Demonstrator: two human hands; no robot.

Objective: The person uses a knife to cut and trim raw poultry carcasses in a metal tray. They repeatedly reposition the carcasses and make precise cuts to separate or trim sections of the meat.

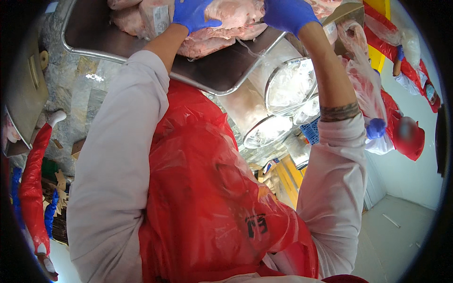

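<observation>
Both my hands wear blue gloves and reach to the upper edge of the view. My left hand (193, 15) lies on a pale pink piece of raw meat (233, 13), its thumb stretched across the surface and its other fingers partly cut off by the frame. At the right end of that piece, my right hand (290, 15) grips it, with the fingertips mostly hidden. More raw meat (130, 21) sits to the left, with a white label (161, 18) on it. Beneath is a dark metal tray (94, 33) with a bright rim.
Round clear-covered containers (290, 85) stand below the tray's right corner. Bagged meat (353, 35) lies beyond my right forearm. People in red aprons (409, 139) are at the right, and another red-clad person (34, 188) is at the left. Wet grey floor (89, 70) shows left.
</observation>
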